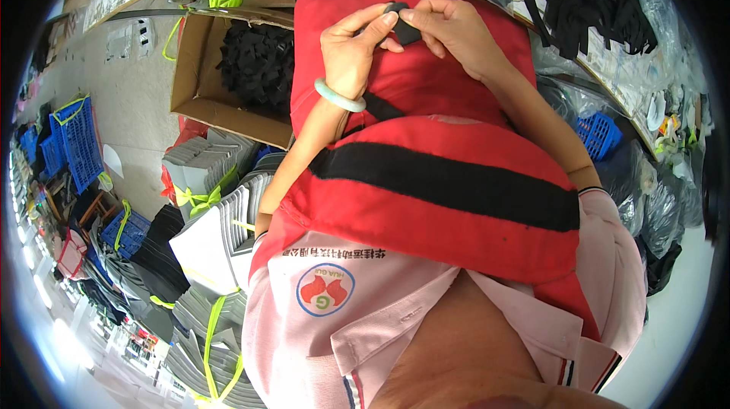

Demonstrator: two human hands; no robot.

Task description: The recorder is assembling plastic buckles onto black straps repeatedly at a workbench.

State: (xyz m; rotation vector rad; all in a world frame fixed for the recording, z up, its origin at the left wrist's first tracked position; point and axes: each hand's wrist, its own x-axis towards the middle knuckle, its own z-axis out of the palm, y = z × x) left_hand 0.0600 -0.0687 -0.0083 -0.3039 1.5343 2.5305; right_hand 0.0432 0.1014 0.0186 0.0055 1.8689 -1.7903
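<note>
Both hands meet over the red apron (327,9) on my lap. My left hand (346,59), with a pale green bangle (339,97) at its wrist, pinches a small flat black piece (407,31) between thumb and fingers. From the other side my right hand (462,35) grips the same piece with thumb and forefinger. The piece looks like folded cloth or strap; its exact kind cannot be made out, and fingers cover part of it.
A cardboard box (228,123) of black pieces (257,63) stands to the left. Nearby are grey sheet stacks (209,162) tied in yellow-green, and blue crates (78,139). Black straps (585,2) lie on the table at the upper right, with a blue basket (598,135) below.
</note>
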